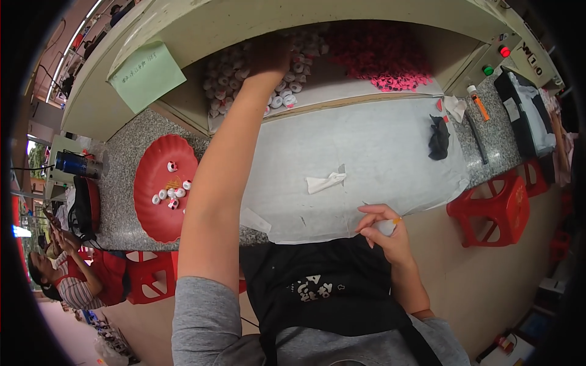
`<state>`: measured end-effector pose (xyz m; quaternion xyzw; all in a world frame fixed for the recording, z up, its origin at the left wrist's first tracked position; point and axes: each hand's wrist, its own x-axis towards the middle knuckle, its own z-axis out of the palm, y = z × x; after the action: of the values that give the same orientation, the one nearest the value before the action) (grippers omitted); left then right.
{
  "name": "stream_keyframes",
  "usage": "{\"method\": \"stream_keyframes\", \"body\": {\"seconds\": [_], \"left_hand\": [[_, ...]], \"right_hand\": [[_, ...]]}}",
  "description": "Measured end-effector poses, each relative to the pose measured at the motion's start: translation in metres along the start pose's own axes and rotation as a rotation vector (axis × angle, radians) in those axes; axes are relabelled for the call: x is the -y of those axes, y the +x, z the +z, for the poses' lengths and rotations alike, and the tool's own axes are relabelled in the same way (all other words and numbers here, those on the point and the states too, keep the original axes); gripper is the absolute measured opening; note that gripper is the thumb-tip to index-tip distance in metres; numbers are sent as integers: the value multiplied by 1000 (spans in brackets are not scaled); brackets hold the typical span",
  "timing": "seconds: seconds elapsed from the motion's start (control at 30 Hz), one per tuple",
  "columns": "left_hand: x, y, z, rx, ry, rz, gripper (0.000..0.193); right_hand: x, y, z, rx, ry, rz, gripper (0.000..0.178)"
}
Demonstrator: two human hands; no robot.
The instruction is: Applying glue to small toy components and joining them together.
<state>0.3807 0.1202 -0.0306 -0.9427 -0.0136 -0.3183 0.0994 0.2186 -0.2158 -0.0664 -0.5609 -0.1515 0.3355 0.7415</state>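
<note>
My left arm crosses the bench and reaches into the cabinet's low opening. There my left hand is among many small round white pieces with dark and pink marks; its fingers are lost in shadow. Near the front edge of the bench my right hand is closed round a small whitish squeeze bottle, with a thin tip pointing left. A crumpled white tissue lies on the white sheet beyond that hand. Left of my forearm, a red scalloped plate carries several of the white pieces.
Small pink pieces are heaped at the cabinet's right. A black cloth, an orange tube and a black box lie along the right side. Red stools stand beyond the bench. Another person sits at far left.
</note>
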Motion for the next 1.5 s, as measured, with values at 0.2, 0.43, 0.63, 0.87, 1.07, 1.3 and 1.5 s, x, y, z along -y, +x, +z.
{"method": "stream_keyframes", "body": {"seconds": [0.2,0.43,0.63,0.87,1.07,1.3,1.5], "left_hand": [[-3,-5,1,-21,-184,-139,16],[-78,-107,-109,54,-1642,-756,24],[-107,-192,-150,46,-2040,-1067,25],[-122,-231,-160,-145,-2137,-1074,24],[-126,-236,-167,-202,-2144,-986,29],[-130,-228,-174,-157,-2088,-1036,35],[-133,-228,-172,-151,-2054,-1037,39]], "right_hand": [[-3,-2,-12,-18,45,-1,37],[-4,8,-6,105,147,20,26],[8,16,21,134,91,20,34],[11,12,42,-73,106,-192,28],[14,15,58,-213,267,-327,34],[12,7,63,-169,-238,-717,37],[15,4,62,-60,-409,-849,39]]}}
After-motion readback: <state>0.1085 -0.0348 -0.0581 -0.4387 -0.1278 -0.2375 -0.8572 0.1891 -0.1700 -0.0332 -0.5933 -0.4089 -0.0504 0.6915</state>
